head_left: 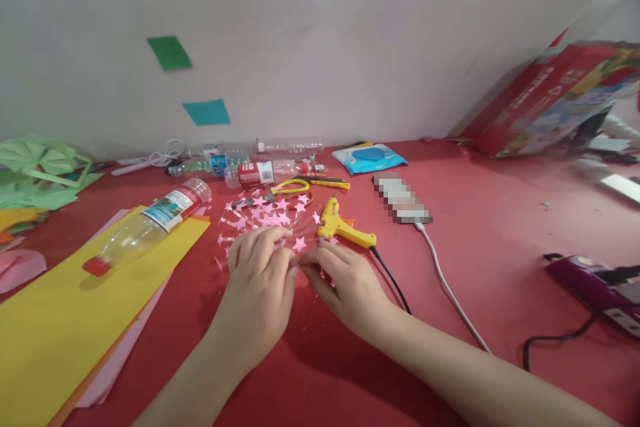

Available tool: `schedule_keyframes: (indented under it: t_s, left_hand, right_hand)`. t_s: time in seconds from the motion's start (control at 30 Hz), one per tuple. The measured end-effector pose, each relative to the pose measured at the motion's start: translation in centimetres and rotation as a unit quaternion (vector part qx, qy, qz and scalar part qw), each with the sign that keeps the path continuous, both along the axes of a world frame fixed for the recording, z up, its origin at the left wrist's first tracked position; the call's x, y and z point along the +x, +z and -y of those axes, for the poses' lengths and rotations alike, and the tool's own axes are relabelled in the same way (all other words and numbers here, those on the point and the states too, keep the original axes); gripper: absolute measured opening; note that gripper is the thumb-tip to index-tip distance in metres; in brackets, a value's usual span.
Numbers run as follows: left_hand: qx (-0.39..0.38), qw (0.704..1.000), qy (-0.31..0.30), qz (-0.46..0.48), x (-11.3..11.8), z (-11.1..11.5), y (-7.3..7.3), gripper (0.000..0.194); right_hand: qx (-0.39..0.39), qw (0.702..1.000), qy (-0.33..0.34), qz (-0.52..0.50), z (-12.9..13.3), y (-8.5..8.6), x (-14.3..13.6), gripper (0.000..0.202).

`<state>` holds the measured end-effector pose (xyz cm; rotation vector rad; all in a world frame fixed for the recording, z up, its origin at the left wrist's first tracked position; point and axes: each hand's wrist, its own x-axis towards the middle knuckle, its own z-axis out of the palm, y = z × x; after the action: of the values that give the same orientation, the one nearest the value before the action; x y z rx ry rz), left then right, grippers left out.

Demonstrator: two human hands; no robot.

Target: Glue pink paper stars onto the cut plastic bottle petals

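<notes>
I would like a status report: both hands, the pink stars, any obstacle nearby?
Left hand and right hand close together, anything pinched hidden. Pink stars clustered mostly beyond them. Possible obstacle: yellow glue gun just beyond right hand, black cord attached.

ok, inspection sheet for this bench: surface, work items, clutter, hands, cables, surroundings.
Surface: red tabletop, small green scrap.
Work items: pink stars, yellow glue gun lying beyond the right hand.
Clutter: bottle on yellow paper, more bottles behind, blue wipes pack.
Hands: left hand and right hand, fingertips close together; anything pinched is unclear.
Cables: black cord from glue gun and white cable from blurred device, both lost behind the right forearm; purple power strip.
Surroundings: pale partition, red box.
</notes>
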<state>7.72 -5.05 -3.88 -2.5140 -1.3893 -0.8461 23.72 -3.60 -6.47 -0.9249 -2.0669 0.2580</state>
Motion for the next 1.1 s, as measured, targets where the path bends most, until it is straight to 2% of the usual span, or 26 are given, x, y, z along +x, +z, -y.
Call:
schedule_keyframes:
  t_s: [0.47,0.77,0.97,1.1]
  left_hand:
    - [0.050,0.998,-0.021,-0.018,-0.1,-0.4,-0.8,0.014]
    - [0.025,1.000,-0.015,-0.004,-0.4,-0.5,-0.1,0.007]
    - [0.046,0.999,-0.001,-0.001,-0.7,-0.2,0.3,0.009]
    - [0.056,0.998,0.016,-0.002,-0.9,-0.1,0.7,0.004]
  right_hand:
    - [-0.032,0.999,-0.011,-0.005,0.1,-0.3,0.0,0.017]
    - [-0.027,0.999,-0.033,0.016,0.3,-0.4,0.0,0.018]
    - [-0.061,0.998,-0.035,0.003,0.3,-0.5,0.1,0.013]
    - [-0.078,0.996,-0.043,-0.013,0.3,-0.2,0.2,0.012]
